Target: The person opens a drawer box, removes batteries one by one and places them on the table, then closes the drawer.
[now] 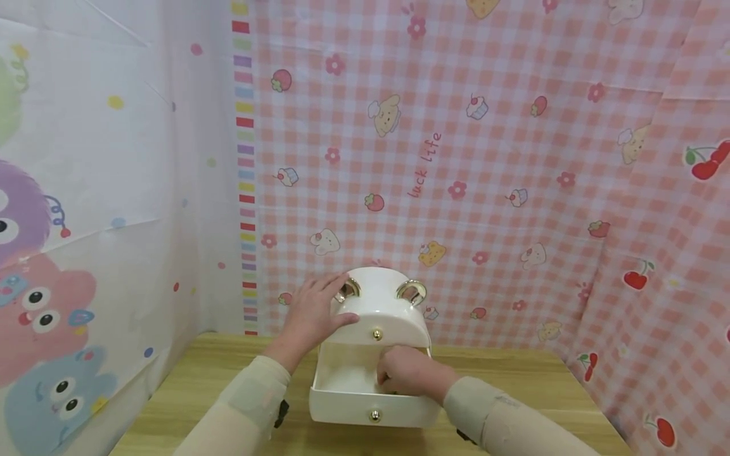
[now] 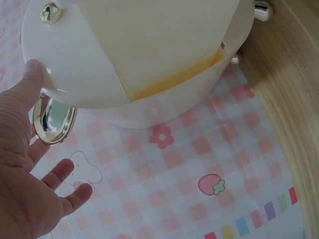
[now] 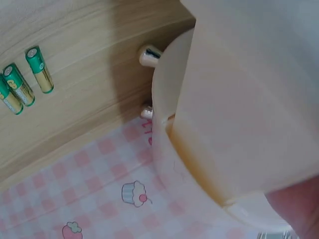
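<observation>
A white storage box (image 1: 393,310) with two gold ring-shaped ears stands on the table, its lower drawer (image 1: 342,406) pulled out. My left hand (image 1: 313,310) rests against the upper left of the box beside the gold ear (image 1: 348,290). In the left wrist view, the thumb (image 2: 32,74) touches the white shell and the other fingers spread loosely behind the ear. My right hand (image 1: 407,370) reaches down into the drawer with its fingers curled. I cannot tell whether it holds anything, as the fingertips are hidden.
Three green and gold batteries (image 3: 40,69) lie on the wooden table (image 1: 513,392) beside the box in the right wrist view. Pink checked cloth (image 1: 490,152) hangs behind the table, and a white patterned cloth (image 1: 125,190) hangs on the left.
</observation>
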Motion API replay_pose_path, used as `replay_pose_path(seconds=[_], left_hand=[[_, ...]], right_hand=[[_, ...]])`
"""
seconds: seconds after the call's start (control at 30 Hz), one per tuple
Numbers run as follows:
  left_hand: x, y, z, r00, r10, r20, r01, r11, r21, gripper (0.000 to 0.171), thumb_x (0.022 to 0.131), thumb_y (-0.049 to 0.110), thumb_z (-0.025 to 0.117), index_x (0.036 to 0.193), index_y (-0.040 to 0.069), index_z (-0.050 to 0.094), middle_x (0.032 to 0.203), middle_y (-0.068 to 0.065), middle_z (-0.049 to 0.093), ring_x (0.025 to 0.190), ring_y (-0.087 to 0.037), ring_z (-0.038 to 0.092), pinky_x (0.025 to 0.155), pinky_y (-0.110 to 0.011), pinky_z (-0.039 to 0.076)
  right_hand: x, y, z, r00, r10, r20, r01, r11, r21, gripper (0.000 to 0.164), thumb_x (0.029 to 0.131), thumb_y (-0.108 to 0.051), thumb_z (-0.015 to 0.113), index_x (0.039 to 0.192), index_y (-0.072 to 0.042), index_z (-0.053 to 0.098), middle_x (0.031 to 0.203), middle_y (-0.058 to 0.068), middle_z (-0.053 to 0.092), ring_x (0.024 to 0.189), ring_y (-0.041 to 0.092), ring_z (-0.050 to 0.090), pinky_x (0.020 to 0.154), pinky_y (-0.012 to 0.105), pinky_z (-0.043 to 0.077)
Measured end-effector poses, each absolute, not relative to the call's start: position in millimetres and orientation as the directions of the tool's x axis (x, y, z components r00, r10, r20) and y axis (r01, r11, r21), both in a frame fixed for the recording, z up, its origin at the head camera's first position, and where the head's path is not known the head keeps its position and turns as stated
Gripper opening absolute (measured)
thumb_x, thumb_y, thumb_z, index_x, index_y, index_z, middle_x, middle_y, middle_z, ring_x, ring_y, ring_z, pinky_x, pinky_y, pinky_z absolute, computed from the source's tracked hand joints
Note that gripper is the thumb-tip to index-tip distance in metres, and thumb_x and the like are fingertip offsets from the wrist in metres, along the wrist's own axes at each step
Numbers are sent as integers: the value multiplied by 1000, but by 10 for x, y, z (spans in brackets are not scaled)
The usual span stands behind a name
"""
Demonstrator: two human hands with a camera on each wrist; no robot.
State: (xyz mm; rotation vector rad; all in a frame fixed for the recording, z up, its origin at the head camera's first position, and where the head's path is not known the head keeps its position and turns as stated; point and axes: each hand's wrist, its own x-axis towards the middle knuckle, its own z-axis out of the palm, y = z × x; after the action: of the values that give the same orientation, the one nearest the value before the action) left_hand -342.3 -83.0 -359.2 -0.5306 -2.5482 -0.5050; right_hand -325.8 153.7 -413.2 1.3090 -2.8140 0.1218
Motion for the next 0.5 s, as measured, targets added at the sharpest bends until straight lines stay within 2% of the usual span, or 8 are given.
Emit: replay_pose_path(seconds=[0.13,0.23,0.43,0.5], left_hand=[[-3416,-832,-3586,-807,273,523,455,853,257,90,87,54,85,160,16,50,162,-9,54,145,-39,51,120,-62,43],[-3412,-835,-3580,-812,269,518,450,854,260,90,87,54,85,161,16,50,163,-9,53,145,-39,51,120,-62,44],[-3401,-837,-3572,-818,268,508,442,859,259,90,88,55,83,162,18,49,164,-8,53,145,-37,51,119,-62,45],[-3397,-831,-3565,-820,269,505,441,859,260,90,88,56,83,162,18,48,164,-8,52,145,-38,51,119,-62,44]], right_hand=[[-3261,1594,-4045,-614,-789,-2,-781,609,-140,30,83,-4,83,60,-12,64,61,-11,57,59,-6,38,55,11,31],[-3253,1619,-3990,-602,-797,-41,-786,601,-147,39,82,-1,82,58,-12,53,58,-10,49,56,-3,33,54,12,26],[-3229,1631,-3954,-615,-785,-68,-776,618,-123,24,80,3,82,65,-10,69,64,-6,64,59,-3,42,57,12,38],[-3229,1637,-3959,-618,-783,-75,-776,623,-103,21,79,4,82,68,-10,71,65,-7,65,59,-3,43,56,12,39]])
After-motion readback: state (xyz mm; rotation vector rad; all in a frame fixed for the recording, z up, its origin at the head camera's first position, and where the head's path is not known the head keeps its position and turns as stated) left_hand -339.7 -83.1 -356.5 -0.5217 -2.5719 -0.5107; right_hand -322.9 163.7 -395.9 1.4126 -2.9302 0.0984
